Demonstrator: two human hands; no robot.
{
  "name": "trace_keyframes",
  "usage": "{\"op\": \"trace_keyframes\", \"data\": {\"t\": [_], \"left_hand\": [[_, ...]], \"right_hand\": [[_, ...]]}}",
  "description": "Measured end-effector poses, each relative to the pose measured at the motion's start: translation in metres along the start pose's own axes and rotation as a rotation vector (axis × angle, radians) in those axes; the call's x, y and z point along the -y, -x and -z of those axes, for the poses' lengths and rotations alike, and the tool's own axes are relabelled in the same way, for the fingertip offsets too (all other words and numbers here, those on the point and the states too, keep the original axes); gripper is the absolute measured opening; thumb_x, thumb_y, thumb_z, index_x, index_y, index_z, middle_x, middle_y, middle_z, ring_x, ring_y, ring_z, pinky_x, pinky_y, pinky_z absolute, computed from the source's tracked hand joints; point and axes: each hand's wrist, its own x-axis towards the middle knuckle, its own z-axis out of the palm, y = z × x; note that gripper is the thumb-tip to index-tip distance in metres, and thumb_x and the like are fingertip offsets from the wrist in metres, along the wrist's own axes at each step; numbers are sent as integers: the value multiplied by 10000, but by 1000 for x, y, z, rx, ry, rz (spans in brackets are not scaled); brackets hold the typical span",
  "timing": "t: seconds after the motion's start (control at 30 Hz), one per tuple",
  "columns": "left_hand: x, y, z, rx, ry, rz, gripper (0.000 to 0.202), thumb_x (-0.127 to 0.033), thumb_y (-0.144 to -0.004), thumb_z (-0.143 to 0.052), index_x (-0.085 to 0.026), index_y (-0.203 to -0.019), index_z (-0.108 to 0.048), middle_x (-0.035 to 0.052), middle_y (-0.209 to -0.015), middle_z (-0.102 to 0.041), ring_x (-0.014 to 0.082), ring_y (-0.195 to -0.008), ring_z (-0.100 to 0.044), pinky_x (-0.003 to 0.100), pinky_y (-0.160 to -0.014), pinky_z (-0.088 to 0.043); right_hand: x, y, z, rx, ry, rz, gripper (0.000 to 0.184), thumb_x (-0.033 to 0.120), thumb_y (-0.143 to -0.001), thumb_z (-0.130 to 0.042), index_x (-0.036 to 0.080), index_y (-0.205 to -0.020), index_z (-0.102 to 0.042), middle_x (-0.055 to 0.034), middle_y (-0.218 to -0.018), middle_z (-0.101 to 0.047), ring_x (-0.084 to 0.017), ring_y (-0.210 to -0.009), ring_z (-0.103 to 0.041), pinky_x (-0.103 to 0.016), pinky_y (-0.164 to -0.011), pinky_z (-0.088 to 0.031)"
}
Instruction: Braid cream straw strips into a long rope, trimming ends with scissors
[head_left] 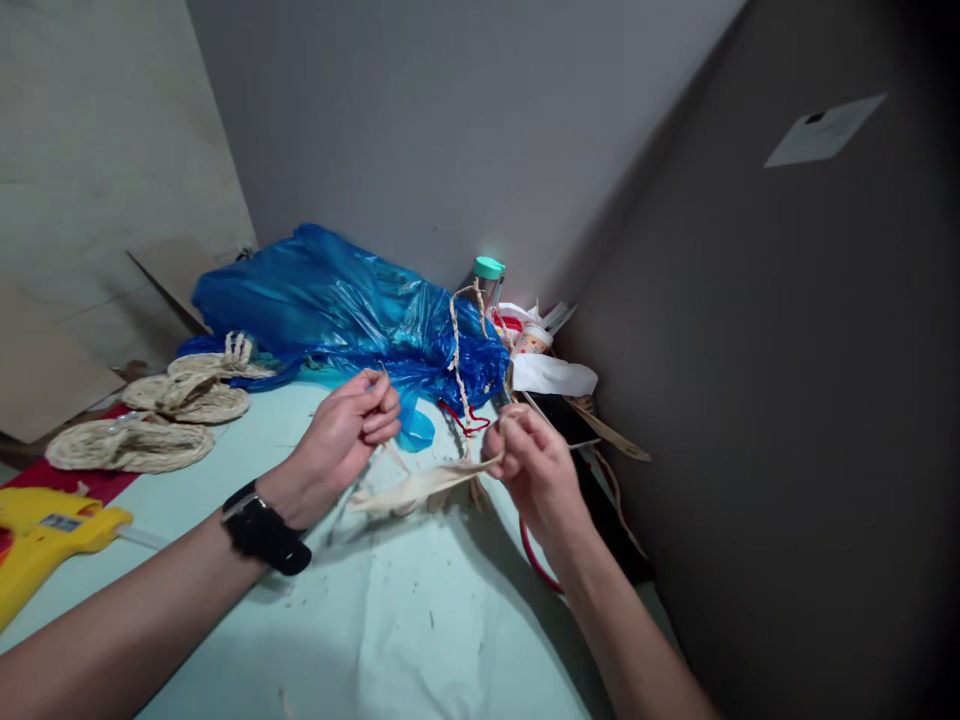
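My left hand (pixel 351 430) is curled with its fingertips pinched on a thin pale fibre strand. My right hand (pixel 536 470) is closed on the end of a braided straw cord (pixel 455 345) that rises in a loop in front of the blue bag. Flat pale straw strips (pixel 420 487) hang between the two hands, just above the light green table (pixel 420 620). A black watch (pixel 262 530) is on my left wrist.
A crumpled blue plastic bag (pixel 337 305) lies behind the hands. Several coiled straw mats (pixel 131 445) sit at the left, with a yellow glue gun (pixel 45 535) nearer me. A teal-lidded bottle (pixel 487 280), cup, white paper and phone crowd the wall corner. A dark wall stands right.
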Motion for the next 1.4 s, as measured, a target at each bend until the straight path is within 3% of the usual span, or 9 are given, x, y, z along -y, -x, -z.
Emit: {"op": "trace_keyframes", "data": {"t": [0.13, 0.3, 0.43, 0.53, 0.73, 0.83, 1.07, 1.2, 1.4], "left_hand": [[-13, -7, 9, -33, -51, -92, 177, -65, -893, -507, -202, -942, -607, -50, -587, -488, 30, -388, -234, 137, -364, -198], [-17, -11, 15, -37, -193, -136, 485, -139, -912, -532, -318, -1363, -526, -39, -662, -499, 29, -408, -207, 127, -371, -202], [-20, -20, 24, -133, -287, -182, 411, -135, -889, -543, -244, -1273, -642, -27, -692, -462, 24, -428, -208, 135, -358, -172], [-17, -23, 25, -150, -363, -205, 473, -143, -861, -588, -309, -1304, -614, -16, -758, -512, 34, -457, -276, 138, -379, -215], [9, 1, 0, 131, -546, 136, 195, -235, -771, -701, -203, -950, -771, 86, -1021, -678, 166, -835, -580, 195, -580, -413], [18, 13, -12, 229, -535, 156, 201, -319, -772, -716, -208, -937, -743, 66, -1027, -670, 160, -829, -565, 206, -603, -400], [27, 15, -14, 169, -455, 131, 182, -328, -731, -753, -164, -780, -691, -3, -716, -555, 93, -584, -431, 212, -510, -288], [27, 12, -11, 159, -440, 122, 191, -341, -747, -735, -164, -747, -664, -36, -653, -472, 70, -522, -331, 210, -473, -222], [25, 14, -14, 141, -605, 31, 172, -334, -759, -705, -180, -717, -641, -58, -579, -430, 79, -488, -310, 217, -444, -216]], "right_hand": [[32, -7, 22, -199, -232, 64, 226, 186, -737, -764, 165, -777, -543, 81, -579, -423, -26, -466, -365, -103, -382, -294], [64, -8, 44, -244, -328, 103, 186, 136, -759, -728, 161, -794, -547, 87, -585, -402, -11, -450, -373, -74, -360, -320], [68, -4, 44, -163, -274, 116, 161, 177, -782, -722, 184, -809, -563, 94, -572, -375, -14, -418, -323, -57, -328, -273], [54, -3, 32, -278, -48, 73, 206, 269, -741, -776, 190, -764, -588, 64, -630, -487, -34, -479, -390, -102, -393, -341], [7, 0, 0, -187, 253, -106, 202, 342, -752, -763, 174, -807, -664, 31, -720, -596, -88, -614, -514, -203, -590, -418], [-5, 3, -10, -175, 280, -58, 257, 309, -716, -792, 190, -852, -609, 35, -745, -608, -99, -663, -542, -210, -631, -422], [-14, 5, -16, -115, 404, -50, 278, 329, -691, -798, 191, -770, -569, 30, -700, -562, -105, -622, -491, -214, -569, -394], [-14, 5, -12, -40, 414, -44, 173, 332, -812, -694, 173, -789, -630, 15, -732, -579, -108, -677, -510, -232, -657, -408], [-17, 4, -13, -53, 396, -111, 268, 382, -724, -773, 184, -796, -606, 28, -692, -575, -110, -622, -514, -234, -596, -404]]}}
